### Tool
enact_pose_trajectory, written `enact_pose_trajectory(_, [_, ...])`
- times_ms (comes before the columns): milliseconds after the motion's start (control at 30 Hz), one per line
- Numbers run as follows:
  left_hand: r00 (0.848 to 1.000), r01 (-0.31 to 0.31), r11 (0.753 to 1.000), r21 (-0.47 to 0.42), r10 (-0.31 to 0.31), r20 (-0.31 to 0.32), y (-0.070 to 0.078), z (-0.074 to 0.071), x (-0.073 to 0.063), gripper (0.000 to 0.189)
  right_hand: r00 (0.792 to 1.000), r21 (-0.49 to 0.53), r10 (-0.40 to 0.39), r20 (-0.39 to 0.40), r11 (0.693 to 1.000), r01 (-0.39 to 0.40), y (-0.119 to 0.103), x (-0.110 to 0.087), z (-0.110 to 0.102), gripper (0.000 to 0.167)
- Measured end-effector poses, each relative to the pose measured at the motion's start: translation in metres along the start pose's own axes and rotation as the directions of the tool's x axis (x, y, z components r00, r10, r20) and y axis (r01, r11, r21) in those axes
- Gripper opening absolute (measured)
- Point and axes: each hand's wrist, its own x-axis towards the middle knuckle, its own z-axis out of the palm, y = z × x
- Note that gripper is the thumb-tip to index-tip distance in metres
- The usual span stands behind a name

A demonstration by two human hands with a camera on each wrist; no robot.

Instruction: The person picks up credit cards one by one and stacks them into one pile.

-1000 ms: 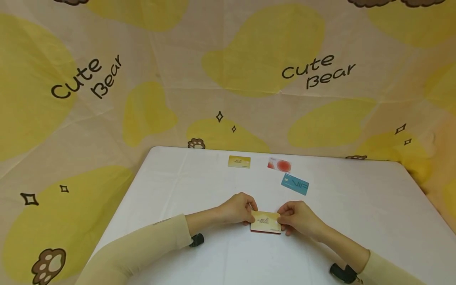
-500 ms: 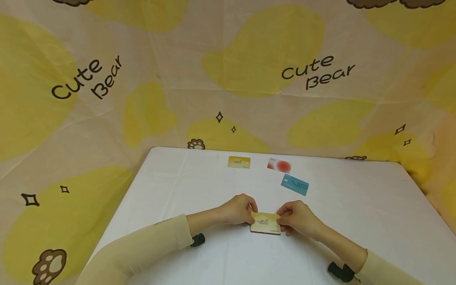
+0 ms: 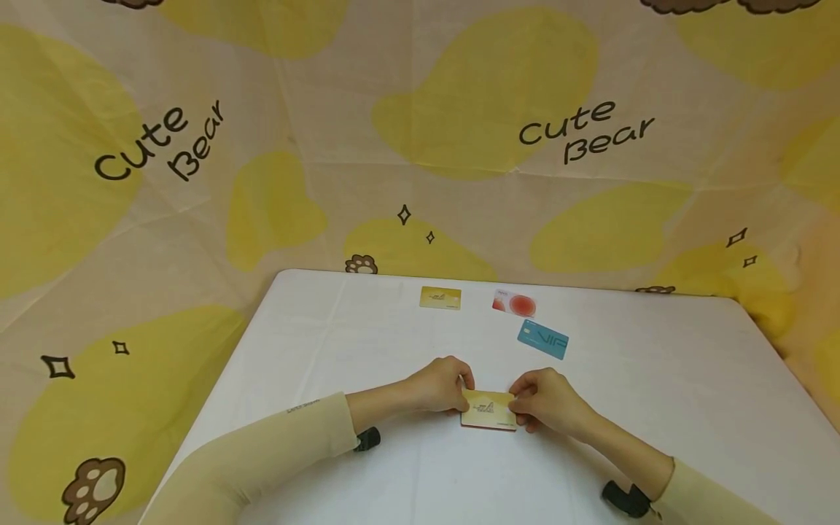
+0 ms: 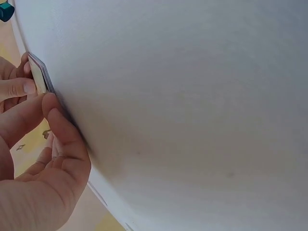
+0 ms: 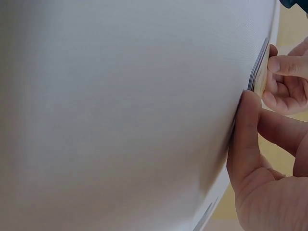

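A small stack of plastic cards point(image 3: 488, 410), a pale gold one on top and a red edge below, lies low over the white table between my hands. My left hand point(image 3: 438, 386) pinches its left end, thumb on the top face. At the right end my right hand point(image 3: 553, 402) pinches it in the same way. In the left wrist view the layered edges of the card stack point(image 4: 42, 72) show beside the left fingertips point(image 4: 50, 103). The right wrist view has the stack point(image 5: 259, 67) edge-on, right at the right thumb and fingers.
Beyond the hands, a gold card point(image 3: 440, 298), a white card with red circles point(image 3: 515, 303) and a teal card point(image 3: 543, 340) lie flat on the white table point(image 3: 315, 328). A patterned yellow cloth point(image 3: 446, 95) hangs behind the table's far edge.
Both hands keep their pinch on the card stack and stay almost in place. The three loose cards have not moved.
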Motion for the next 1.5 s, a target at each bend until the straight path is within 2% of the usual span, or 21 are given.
enact_pose_trajectory(533, [1.000, 0.003, 1.000, 0.028, -0.003, -0.001, -0.002, 0.000, 0.001, 0.018, 1.000, -0.026, -0.018, -0.004, 1.000, 0.018, 0.001, -0.001, 0.001, 0.019])
enact_pose_trajectory(800, [1.000, -0.003, 1.000, 0.019, 0.003, -0.002, -0.002, 0.000, 0.001, 0.017, 1.000, -0.034, -0.008, -0.006, 0.999, 0.008, -0.001, -0.002, 0.001, 0.017])
enact_pose_trajectory(1200, [1.000, 0.023, 1.000, -0.016, -0.023, -0.003, -0.001, 0.001, 0.002, 0.017, 1.000, -0.030, 0.006, 0.014, 1.000, -0.006, -0.001, -0.001, -0.001, 0.015])
enact_pose_trajectory(1367, [1.000, 0.030, 0.999, -0.036, -0.029, 0.010, 0.001, -0.004, 0.003, 0.015, 1.000, -0.071, 0.008, -0.008, 0.997, -0.009, -0.001, 0.000, -0.003, 0.011])
enact_pose_trajectory(1500, [1.000, 0.020, 1.000, -0.024, -0.021, -0.013, 0.004, -0.015, 0.003, 0.015, 0.999, -0.117, -0.013, -0.045, 0.993, 0.008, -0.005, 0.000, -0.010, 0.012])
